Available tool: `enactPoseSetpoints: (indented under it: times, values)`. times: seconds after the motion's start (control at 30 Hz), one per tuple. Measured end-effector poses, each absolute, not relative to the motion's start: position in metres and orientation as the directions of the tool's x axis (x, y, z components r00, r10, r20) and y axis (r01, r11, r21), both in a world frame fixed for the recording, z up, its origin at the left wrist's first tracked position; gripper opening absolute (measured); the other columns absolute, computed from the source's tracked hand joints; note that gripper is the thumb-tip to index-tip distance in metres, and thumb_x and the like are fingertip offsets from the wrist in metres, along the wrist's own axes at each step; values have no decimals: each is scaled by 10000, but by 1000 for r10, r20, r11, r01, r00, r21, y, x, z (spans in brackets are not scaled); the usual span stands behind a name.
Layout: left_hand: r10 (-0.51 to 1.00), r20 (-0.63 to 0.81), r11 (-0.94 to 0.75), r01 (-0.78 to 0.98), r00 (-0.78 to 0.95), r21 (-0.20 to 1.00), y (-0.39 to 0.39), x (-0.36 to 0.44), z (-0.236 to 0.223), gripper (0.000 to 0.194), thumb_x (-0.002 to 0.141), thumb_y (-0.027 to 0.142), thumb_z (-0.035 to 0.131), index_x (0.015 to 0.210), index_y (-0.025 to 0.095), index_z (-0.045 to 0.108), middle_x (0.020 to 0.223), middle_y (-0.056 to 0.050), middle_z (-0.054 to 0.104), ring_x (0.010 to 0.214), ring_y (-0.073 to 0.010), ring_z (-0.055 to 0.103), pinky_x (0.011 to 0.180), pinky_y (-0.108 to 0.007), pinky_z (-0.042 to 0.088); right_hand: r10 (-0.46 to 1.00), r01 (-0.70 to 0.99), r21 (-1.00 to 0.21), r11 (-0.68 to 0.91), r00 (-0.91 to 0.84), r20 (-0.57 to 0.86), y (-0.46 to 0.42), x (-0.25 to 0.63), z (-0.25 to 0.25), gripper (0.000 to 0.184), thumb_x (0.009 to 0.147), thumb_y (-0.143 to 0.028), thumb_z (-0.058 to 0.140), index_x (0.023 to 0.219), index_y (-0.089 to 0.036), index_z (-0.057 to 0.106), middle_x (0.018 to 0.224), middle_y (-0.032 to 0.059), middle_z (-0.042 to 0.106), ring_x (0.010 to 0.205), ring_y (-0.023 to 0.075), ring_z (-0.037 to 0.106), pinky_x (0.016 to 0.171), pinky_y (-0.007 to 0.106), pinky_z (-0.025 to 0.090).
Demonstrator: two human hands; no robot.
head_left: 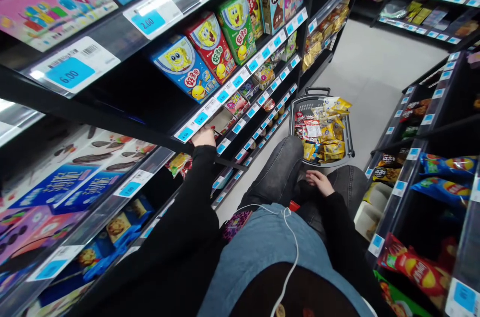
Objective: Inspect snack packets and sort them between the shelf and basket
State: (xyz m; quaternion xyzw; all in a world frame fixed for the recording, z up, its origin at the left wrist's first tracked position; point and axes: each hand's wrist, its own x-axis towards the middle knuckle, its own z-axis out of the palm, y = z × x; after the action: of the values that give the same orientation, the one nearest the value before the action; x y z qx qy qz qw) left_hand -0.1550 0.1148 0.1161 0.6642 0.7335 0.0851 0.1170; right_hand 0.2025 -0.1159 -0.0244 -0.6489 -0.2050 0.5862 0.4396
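Note:
My left hand [204,137] reaches under the price rail of the left shelf, near a low open-looking box [222,122]. Most of its fingers are hidden by the rail, so I cannot see whether they hold anything. Just above stand a blue SpongeBob snack box [186,68], a red one [212,47] and a green one [237,26]. My right hand [321,182] rests between my knees with its fingers loosely stretched and nothing in them. Beyond my knees, on the floor, a grey shopping basket [350,139] holds several yellow and red snack packets [322,129].
Shelves with bagged snacks, such as a red chip bag [418,267] and a blue bag [446,191], line the right side. Blue biscuit boxes [67,184] sit low on the left. Pale floor [365,67] runs ahead between the shelves. A white cable [294,257] hangs over my front.

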Motion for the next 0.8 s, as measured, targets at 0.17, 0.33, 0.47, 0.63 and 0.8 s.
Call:
enactPoseSetpoints:
  times: [0.17, 0.33, 0.47, 0.63, 0.8]
  values:
    - [987, 113, -107, 993, 112, -51, 80, -175, 113, 300, 865, 165, 288, 852, 66, 571, 884, -240, 587, 924, -341, 544, 763, -451, 385, 847, -152, -843, -516, 55, -529, -111, 163, -4, 372, 604, -439, 664, 864, -174, 640, 804, 62, 689, 625, 144, 619, 583, 281, 465]
    - [903, 315, -332, 940, 294, 74, 55, -169, 131, 237, 854, 279, 432, 821, 122, 607, 829, -152, 648, 836, -258, 605, 780, -367, 423, 861, -267, -823, -502, -67, -503, -98, 127, 23, 364, 657, -473, 634, 882, -188, 608, 817, 56, 672, 655, 149, 623, 668, 321, 487]
    - [821, 415, -566, 658, 392, 497, 33, -125, 147, 138, 820, 260, 532, 794, 159, 624, 868, -74, 684, 848, -179, 619, 805, -315, 459, 842, -546, -655, -522, -210, -496, -92, 109, 51, 409, 710, -538, 574, 976, -230, 544, 868, 53, 667, 721, 184, 652, 714, 373, 502]
    - [686, 414, -619, 180, 598, 765, 6, -70, 157, 106, 694, 251, 690, 631, 180, 641, 847, -72, 704, 1071, -233, 513, 939, -444, 382, 891, -753, -492, -437, -290, -349, -96, 115, 82, 523, 710, -554, 566, 1138, -277, 450, 1037, 65, 641, 814, 222, 660, 748, 424, 509]
    - [710, 264, -540, 264, 653, 799, -3, -61, 148, 133, 659, 235, 717, 550, 186, 658, 1195, -73, 580, 1174, -257, 388, 994, -474, 288, 940, -742, -609, -281, -84, -331, -106, 145, 87, 521, 667, -264, 668, 1152, -284, 481, 947, 12, 643, 756, 167, 637, 663, 349, 536]
